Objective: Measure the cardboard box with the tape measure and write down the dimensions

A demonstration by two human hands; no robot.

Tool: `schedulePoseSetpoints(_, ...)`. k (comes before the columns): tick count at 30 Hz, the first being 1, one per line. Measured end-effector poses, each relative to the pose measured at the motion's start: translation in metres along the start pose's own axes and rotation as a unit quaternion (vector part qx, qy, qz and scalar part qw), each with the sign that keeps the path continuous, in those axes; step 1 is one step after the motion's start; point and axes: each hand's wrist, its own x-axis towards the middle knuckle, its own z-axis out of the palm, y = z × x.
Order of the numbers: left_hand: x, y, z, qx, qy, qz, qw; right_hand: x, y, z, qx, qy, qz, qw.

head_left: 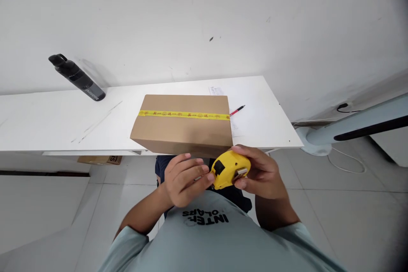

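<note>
My right hand [263, 174] is wrapped round a yellow tape measure [230, 168], held in front of my chest below the table's front edge. My left hand [185, 178] is curled beside it, its fingertips pinched at the black front end of the tape measure where the tape comes out. A brown cardboard box [185, 129] sealed with a strip of yellow printed tape [183, 114] lies on the white table [63, 123], just beyond my hands and apart from them.
A black bottle [76, 77] stands at the table's back left by the wall. A red and black pen [237, 110] and a sheet of paper [218, 90] lie right of the box. A pale fan stand [350, 123] and cable are at the right; a flat carton [100, 160] lies under the table.
</note>
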Motion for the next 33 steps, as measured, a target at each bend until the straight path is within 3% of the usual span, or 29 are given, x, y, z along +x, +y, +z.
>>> schedulePoseSetpoints(6, -0.001, -0.001, -0.006, 0.018, -0.017, 0.014, 1.0, -0.002, 0.002, -0.001, 0.053, -0.034, -0.016, 0.998)
schedulePoseSetpoints(13, 0.002, 0.003, -0.008, 0.075, -0.016, 0.008, 0.997, -0.003, 0.0, 0.003, 0.039, -0.048, 0.002, 0.998)
schedulePoseSetpoints(18, 0.002, -0.014, -0.018, 0.129, -0.015, 0.025, 0.991, -0.002, -0.003, 0.012, 0.027, -0.052, -0.019, 0.998)
schedulePoseSetpoints(20, 0.007, -0.035, -0.032, 0.157, -0.014, -0.006, 0.988, -0.002, -0.005, 0.009, -0.008, -0.012, -0.034, 0.999)
schedulePoseSetpoints(22, 0.021, -0.067, -0.051, 0.17, -0.029, -0.089, 0.981, -0.004, -0.007, -0.001, -0.036, 0.046, -0.054, 0.997)
schedulePoseSetpoints(24, 0.043, -0.109, -0.066, 0.145, -0.05, -0.19, 0.97, -0.008, -0.01, -0.015, -0.055, 0.123, -0.094, 0.986)
schedulePoseSetpoints(26, 0.071, -0.156, -0.071, 0.1, -0.093, -0.217, 0.967, -0.015, -0.012, -0.025, -0.094, 0.214, -0.148, 0.961)
schedulePoseSetpoints(28, 0.097, -0.201, -0.061, 0.069, -0.165, -0.193, 0.965, -0.02, -0.014, -0.027, -0.172, 0.296, -0.202, 0.918)
schedulePoseSetpoints(30, 0.116, -0.236, -0.037, 0.061, -0.245, -0.159, 0.955, -0.023, -0.019, -0.021, -0.281, 0.321, -0.253, 0.869)
schedulePoseSetpoints(33, 0.134, -0.261, 0.013, 0.06, -0.334, -0.108, 0.934, -0.019, -0.036, 0.002, -0.43, 0.225, -0.308, 0.818)
